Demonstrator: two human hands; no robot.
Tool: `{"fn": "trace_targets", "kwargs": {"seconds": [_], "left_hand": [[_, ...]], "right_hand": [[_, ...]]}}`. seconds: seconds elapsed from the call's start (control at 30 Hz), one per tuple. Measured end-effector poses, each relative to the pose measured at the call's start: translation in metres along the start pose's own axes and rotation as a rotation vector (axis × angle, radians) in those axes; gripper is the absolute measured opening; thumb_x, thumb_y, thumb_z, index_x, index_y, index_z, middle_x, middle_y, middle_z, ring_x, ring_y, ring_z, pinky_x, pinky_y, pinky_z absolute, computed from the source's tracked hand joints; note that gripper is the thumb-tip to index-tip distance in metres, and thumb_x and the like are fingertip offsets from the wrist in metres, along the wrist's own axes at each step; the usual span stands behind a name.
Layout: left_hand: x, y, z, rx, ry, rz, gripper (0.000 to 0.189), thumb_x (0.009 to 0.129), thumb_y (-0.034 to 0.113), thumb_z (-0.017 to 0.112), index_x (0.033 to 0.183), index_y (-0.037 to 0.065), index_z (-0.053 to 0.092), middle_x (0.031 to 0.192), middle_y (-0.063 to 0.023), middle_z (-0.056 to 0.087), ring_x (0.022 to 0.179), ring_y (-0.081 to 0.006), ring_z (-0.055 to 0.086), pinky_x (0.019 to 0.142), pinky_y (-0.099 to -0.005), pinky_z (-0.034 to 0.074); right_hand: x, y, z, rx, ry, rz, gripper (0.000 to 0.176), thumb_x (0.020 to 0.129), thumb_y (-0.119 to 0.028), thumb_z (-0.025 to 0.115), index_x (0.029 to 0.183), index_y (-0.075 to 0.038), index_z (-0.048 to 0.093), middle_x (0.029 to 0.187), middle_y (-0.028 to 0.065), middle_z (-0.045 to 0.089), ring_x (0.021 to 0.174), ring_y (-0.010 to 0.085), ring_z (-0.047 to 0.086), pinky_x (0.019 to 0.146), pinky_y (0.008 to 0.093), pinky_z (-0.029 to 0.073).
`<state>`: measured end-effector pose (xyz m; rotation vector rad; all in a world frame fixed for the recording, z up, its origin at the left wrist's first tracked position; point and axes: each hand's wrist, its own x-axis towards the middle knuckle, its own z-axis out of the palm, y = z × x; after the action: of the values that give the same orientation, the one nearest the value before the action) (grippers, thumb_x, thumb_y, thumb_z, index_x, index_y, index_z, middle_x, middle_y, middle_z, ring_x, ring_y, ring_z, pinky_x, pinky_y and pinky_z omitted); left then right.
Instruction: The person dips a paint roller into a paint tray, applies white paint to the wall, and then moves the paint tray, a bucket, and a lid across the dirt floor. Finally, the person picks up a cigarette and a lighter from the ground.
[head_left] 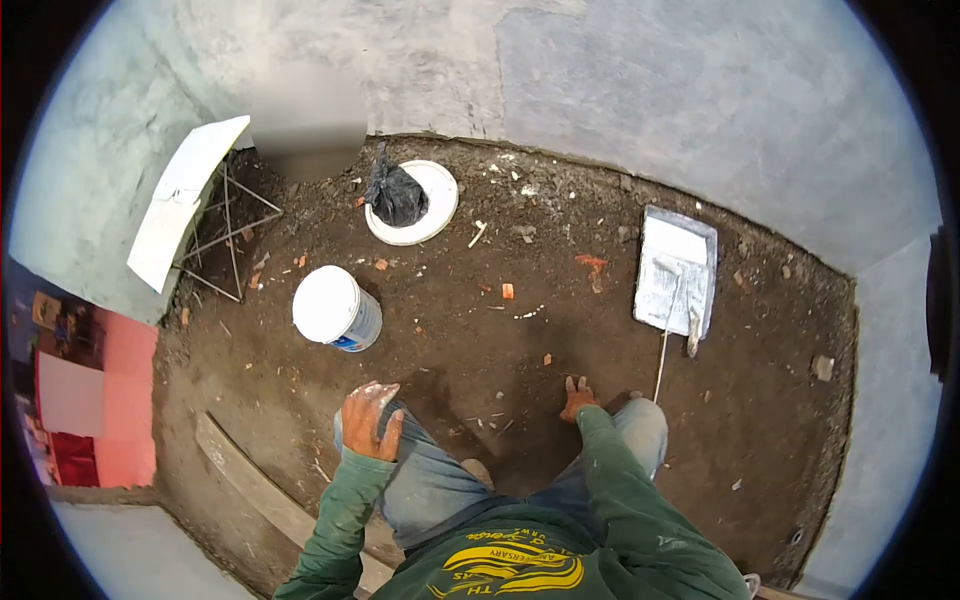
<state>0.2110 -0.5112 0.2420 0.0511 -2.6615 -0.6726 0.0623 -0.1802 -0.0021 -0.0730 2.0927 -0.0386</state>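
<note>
My left hand (368, 422) rests on my left knee with its fingers stretched out and white smears on them. It holds nothing. By the inner side of my right knee is my right hand (578, 399), its fingers apart and nothing in them. In front of my left hand stands a white bucket (362, 322), its round top white. A paint tray (710, 270) with white paint lies to the right, apart from my hands. In it rests a paint roller (670, 268), its long thin handle reaching back beside my right knee. A whitish brush-like tool (693, 335) leans at the tray's near edge.
A white round lid (435, 205) bears a black plastic bag (398, 195). Farther left, a white board (180, 205) stands on thin metal legs. A wooden plank (250, 480) lies left of me. Rubble dots the dirt floor (460, 340); grey walls (640, 110) surround it.
</note>
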Motion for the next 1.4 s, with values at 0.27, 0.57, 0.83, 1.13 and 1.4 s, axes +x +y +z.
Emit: {"fn": "trace_targets", "kwargs": {"seconds": [0.27,0.57,0.83,1.13,1.4], "left_hand": [[-0.026,0.009,-0.003,0.198,-0.159,0.052,0.03,0.079,0.018,0.058,0.105,0.004,0.056,0.103,-0.0151,0.052,0.097,-0.0335,0.049,0.088,-0.0469,0.034],[-0.035,0.056,-0.008,0.278,-0.453,0.122,0.027,0.066,0.019,0.063,0.091,0.008,0.063,0.09,-0.0052,0.059,0.095,-0.0264,0.053,0.09,-0.0467,0.034],[-0.04,0.075,-0.023,0.089,-0.805,0.101,0.02,0.067,0.022,0.066,0.086,0.018,0.065,0.081,0.005,0.062,0.092,-0.0166,0.057,0.093,-0.0448,0.031],[-0.032,0.098,-0.045,-0.126,-0.914,-0.043,0.026,0.066,0.02,0.068,0.092,0.018,0.066,0.081,0.0018,0.063,0.088,-0.0144,0.06,0.087,-0.0407,0.04],[-0.05,0.118,-0.062,-0.285,-0.821,-0.081,0.024,0.068,0.014,0.063,0.091,0.01,0.065,0.085,-0.0049,0.063,0.084,-0.0185,0.06,0.077,-0.0374,0.044]], "right_hand": [[0.0,0.006,0.003,0.054,0.034,0.008,0.091,0.077,-0.031,0.065,0.142,-0.021,0.002,0.148,0.0101,-0.002,0.135,0.0287,0.013,0.104,0.0456,0.027],[0.001,0.009,0.003,0.085,0.064,-0.015,0.094,0.073,-0.022,0.066,0.142,-0.023,0.003,0.148,0.0102,-0.001,0.134,0.0309,0.016,0.104,0.0493,0.027],[0.002,0.011,0.005,0.103,0.071,-0.085,0.095,0.075,-0.015,0.065,0.141,-0.024,-0.003,0.147,0.0095,-0.009,0.135,0.0315,0.009,0.104,0.0492,0.028],[0.01,0.01,0.005,0.126,0.046,-0.082,0.097,0.072,-0.011,0.065,0.142,-0.024,-0.002,0.147,0.0125,-0.008,0.134,0.0351,0.01,0.103,0.0475,0.031],[0.01,0.021,0.004,0.129,0.14,-0.168,0.087,0.073,-0.011,0.057,0.142,-0.023,0.005,0.148,0.011,-0.001,0.133,0.0355,0.017,0.102,0.0482,0.031]]}}
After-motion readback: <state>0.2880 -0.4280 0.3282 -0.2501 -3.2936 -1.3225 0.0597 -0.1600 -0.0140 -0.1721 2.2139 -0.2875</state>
